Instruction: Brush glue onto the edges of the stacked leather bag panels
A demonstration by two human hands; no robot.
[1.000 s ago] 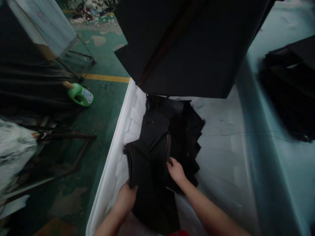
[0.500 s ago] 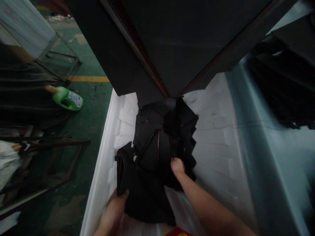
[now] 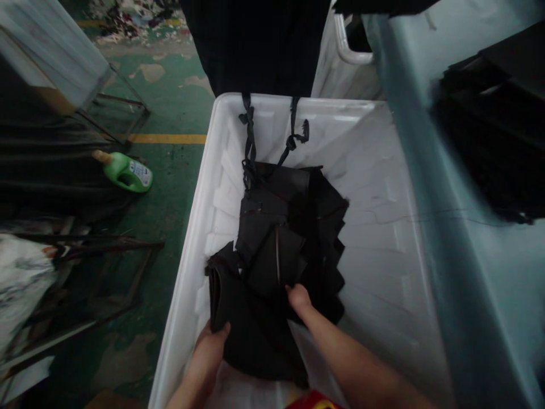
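Observation:
Inside a deep white plastic bin [image 3: 374, 170] lie black fabric pieces [image 3: 272, 193], some stacked with zigzag edges on the right. My left hand [image 3: 213, 343] grips the near-left side of a folded black fabric piece [image 3: 251, 335], thumb on top and the other fingers hidden beneath it. My right hand [image 3: 299, 298] is closed at the near edge of the black pieces, its fingertips against the dark cloth; a pinched edge there is hard to make out. Two knotted black strips [image 3: 290, 142] hang over the bin's far rim.
Left of the bin, a green bottle [image 3: 130, 172] lies on the green floor, near metal frames [image 3: 123, 272]. A pale blue sheeted surface [image 3: 481, 272] with black fabric [image 3: 489, 136] borders the right side. Dark cloth [image 3: 259, 51] and another white bin [image 3: 349, 74] stand beyond.
The large dark panels that covered the far end have moved away, uncovering the far rim and knotted strips. My right hand has shifted slightly left and nearer; my left hand keeps its hold.

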